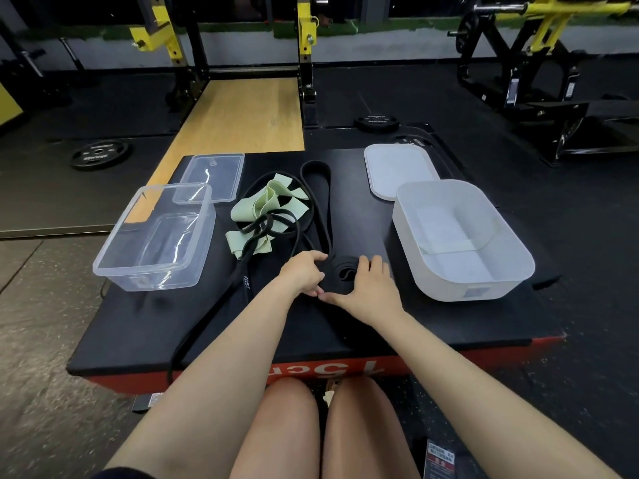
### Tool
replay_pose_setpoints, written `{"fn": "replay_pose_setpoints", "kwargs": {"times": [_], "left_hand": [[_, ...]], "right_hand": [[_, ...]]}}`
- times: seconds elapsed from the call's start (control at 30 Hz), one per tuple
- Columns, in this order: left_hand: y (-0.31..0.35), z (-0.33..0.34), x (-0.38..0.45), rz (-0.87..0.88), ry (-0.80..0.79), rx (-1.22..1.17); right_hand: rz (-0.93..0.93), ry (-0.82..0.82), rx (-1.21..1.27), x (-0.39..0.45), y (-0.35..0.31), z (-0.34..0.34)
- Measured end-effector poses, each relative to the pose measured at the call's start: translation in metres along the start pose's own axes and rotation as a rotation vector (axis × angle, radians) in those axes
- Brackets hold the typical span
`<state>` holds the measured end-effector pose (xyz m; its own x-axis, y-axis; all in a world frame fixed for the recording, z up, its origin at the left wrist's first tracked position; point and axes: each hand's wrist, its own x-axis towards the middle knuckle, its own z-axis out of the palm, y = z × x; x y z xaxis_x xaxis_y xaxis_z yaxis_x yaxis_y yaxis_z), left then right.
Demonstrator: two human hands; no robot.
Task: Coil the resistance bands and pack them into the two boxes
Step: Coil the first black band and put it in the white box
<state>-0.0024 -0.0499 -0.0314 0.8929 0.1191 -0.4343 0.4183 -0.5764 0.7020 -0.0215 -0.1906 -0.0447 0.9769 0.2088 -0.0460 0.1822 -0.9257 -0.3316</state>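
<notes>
Black wide resistance band (316, 188) lies at the centre of the frame on a black bench (345, 323), its near end rolled into a coil (345, 272). Both hands curl around that coil, left hand (301, 275) and right hand (368, 288). A green band (266, 209) lies tangled beyond. Clear box (154, 236) sits left, white box (461, 236) right.

Gym colours, mostly black

Black wide band (323, 205), pale green band (266, 209), clear box (152, 236), frosted white box (463, 240), red-sided platform (484, 347).
</notes>
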Motion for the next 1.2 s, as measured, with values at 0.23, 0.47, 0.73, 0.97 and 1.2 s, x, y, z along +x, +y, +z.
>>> {"fn": "replay_pose_setpoints", "kwargs": {"times": [0.23,0.47,0.73,0.97,1.2], "left_hand": [[0.001,-0.008,0.001,0.017,-0.029,0.008],[0.008,-0.007,0.004,-0.007,-0.007,-0.097],[0.001,-0.003,0.009,0.049,0.047,0.046],[-0.005,0.001,0.008,0.150,0.061,0.078],[-0.020,-0.002,0.012,0.159,0.069,-0.062]], "right_hand": [[-0.123,0.002,0.011,0.007,0.012,-0.003],[-0.256,-0.080,0.020,0.012,0.026,-0.016],[-0.324,-0.206,0.036,0.016,0.035,-0.023],[-0.379,-0.291,0.053,0.020,0.041,-0.026],[-0.419,-0.394,0.122,0.027,0.046,-0.027]]}}
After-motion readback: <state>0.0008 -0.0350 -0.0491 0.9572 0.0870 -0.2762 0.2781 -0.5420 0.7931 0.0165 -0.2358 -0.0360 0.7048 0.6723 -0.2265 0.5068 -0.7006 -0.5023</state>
